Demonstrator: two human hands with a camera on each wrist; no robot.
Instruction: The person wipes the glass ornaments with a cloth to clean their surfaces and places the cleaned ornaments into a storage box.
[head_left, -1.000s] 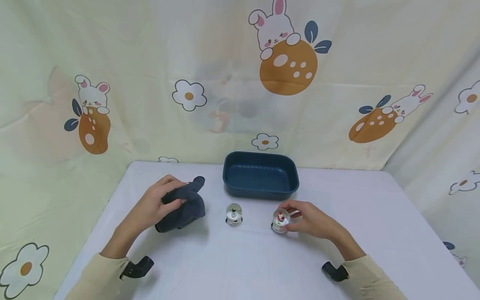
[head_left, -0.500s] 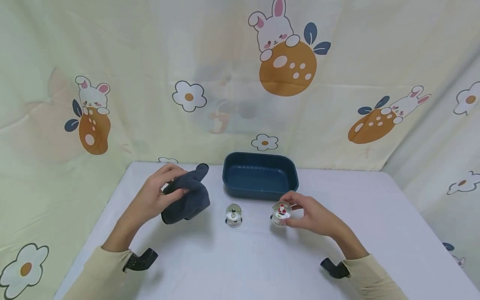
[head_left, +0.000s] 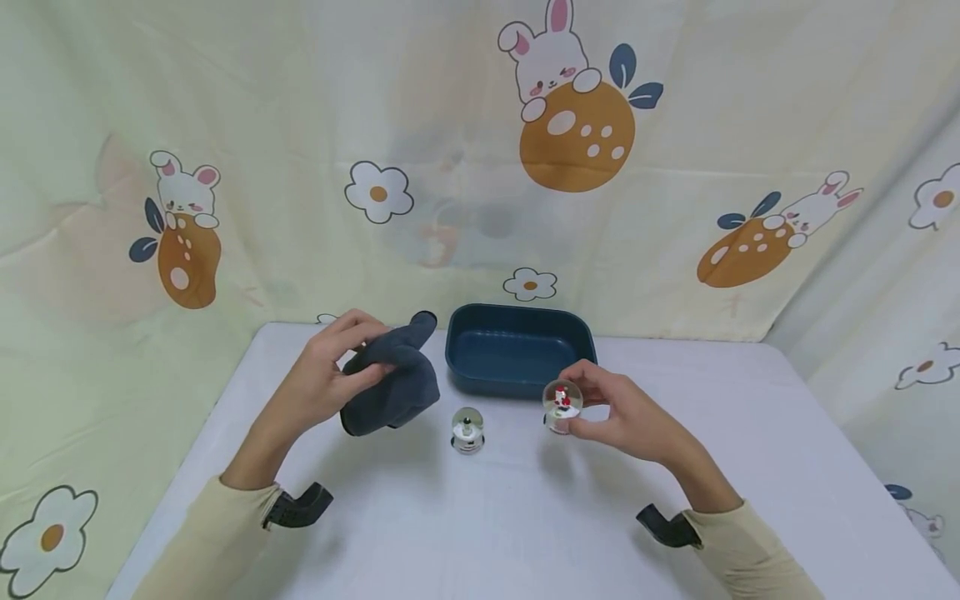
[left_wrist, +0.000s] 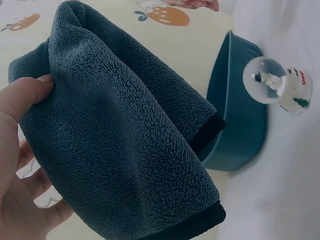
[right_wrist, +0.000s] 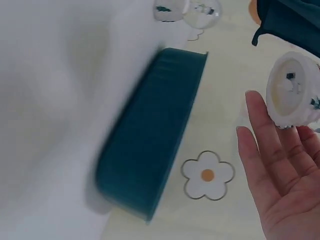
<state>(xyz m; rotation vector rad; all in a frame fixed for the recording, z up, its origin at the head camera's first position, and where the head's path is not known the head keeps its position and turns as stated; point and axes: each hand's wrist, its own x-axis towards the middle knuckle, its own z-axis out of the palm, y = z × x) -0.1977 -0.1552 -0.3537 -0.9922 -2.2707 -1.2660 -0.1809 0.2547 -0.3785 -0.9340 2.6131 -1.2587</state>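
My left hand (head_left: 330, 375) pinches a folded dark blue-grey towel (head_left: 393, 375) with black edging and holds it up over the left part of the table. In the left wrist view the thumb presses the fuzzy cloth (left_wrist: 110, 135) from the near side. My right hand (head_left: 622, 412) holds a small snow globe (head_left: 562, 404) with a red-and-white Santa figure, raised over the table near the bin's front right corner. The right wrist view shows that globe's white base (right_wrist: 292, 90) from below. A second snow globe (head_left: 468, 432) with a snowman-like figure stands upright on the table between the hands.
A dark teal rectangular bin (head_left: 517, 387) stands at the back middle of the white table (head_left: 480, 533), just behind the snow globes. Behind the table hangs a cream curtain (head_left: 300, 100) printed with rabbits and flowers.
My left hand has raised the towel and brought it right, closer to the bin. My right hand has lifted the Santa snow globe off the table. The other globe and the bin stay put.
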